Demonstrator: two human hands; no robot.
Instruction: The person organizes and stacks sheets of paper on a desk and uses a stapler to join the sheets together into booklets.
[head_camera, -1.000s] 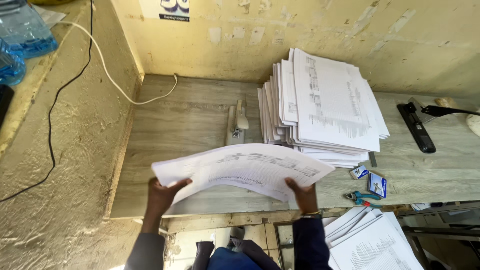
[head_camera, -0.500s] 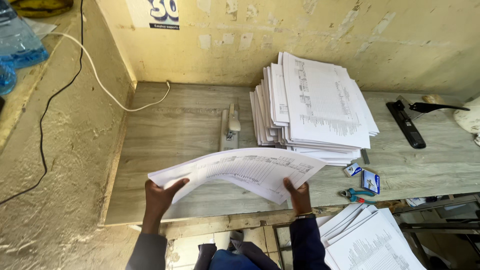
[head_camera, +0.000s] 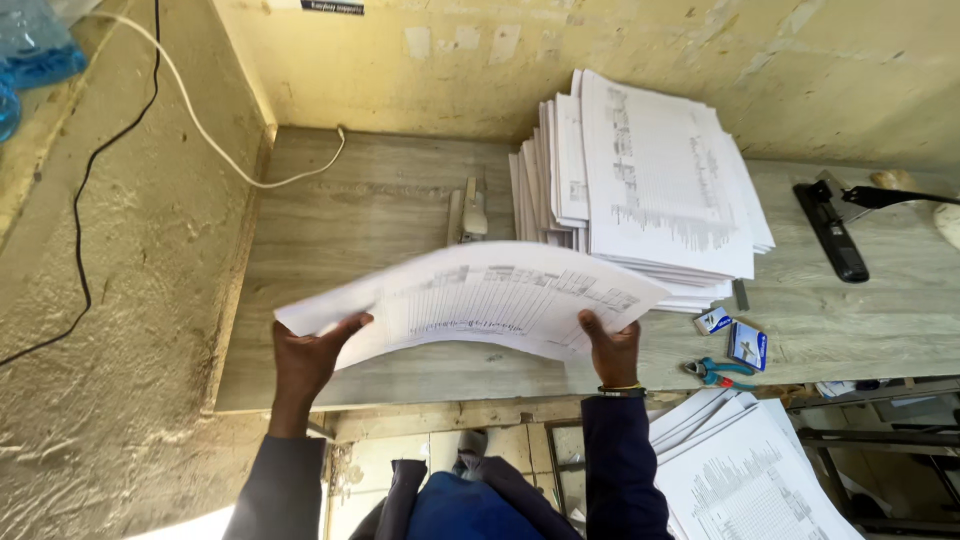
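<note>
your left hand (head_camera: 305, 358) and right hand (head_camera: 612, 350) pinch a bowed sheaf of papers (head_camera: 480, 300) above the worktop's (head_camera: 350, 230) front edge.

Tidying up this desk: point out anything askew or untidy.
The tall paper stack on the wooden desk is fanned unevenly, sheets jutting at different angles. The sheaf held by the left hand and right hand sags and bows. A white cable trails loose across the desk corner.

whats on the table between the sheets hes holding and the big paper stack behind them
In the head view, nothing: the held sheets overlap the front of the big stack. A grey stapler lies just left of the stack on the wooden table.
</note>
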